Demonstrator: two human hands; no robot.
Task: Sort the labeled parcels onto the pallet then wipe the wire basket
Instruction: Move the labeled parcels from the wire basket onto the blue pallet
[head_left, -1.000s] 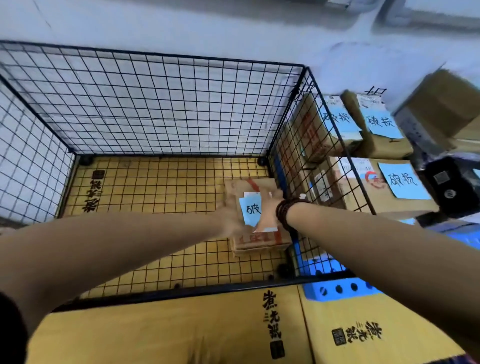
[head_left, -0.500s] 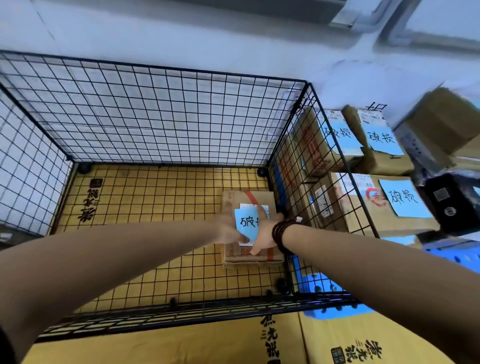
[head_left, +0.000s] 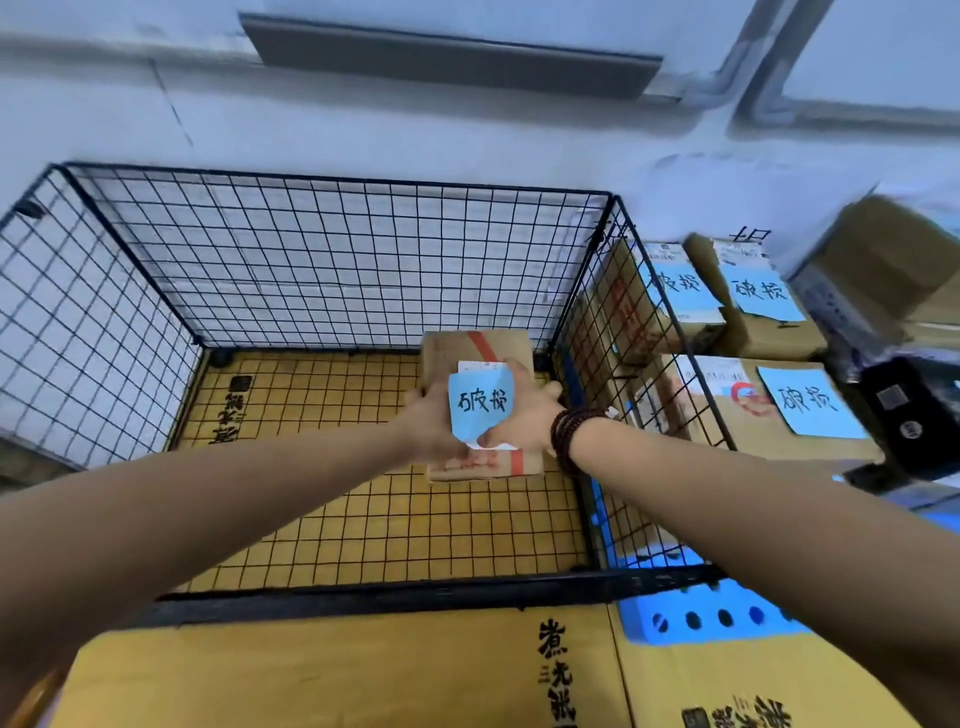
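Note:
A brown cardboard parcel (head_left: 478, 348) with red tape and a blue handwritten label (head_left: 480, 402) is inside the black wire basket (head_left: 332, 260), near its right wall. My left hand (head_left: 428, 426) grips the parcel's left side. My right hand (head_left: 524, 421), with dark beads on the wrist, grips its right side, thumb on top by the label. The parcel's near end looks raised off the basket floor. Three other labeled parcels (head_left: 800, 410) sit on the blue pallet (head_left: 701, 618) to the right of the basket.
The basket stands on yellow cardboard (head_left: 363, 670) printed with black characters, against a pale wall. A black device (head_left: 909, 410) and more brown boxes (head_left: 893, 265) lie at the far right beyond the pallet parcels.
Both hands have closed on the parcel's sides and its far end has come up toward the basket's back wall. The view has tilted upward, showing more wall.

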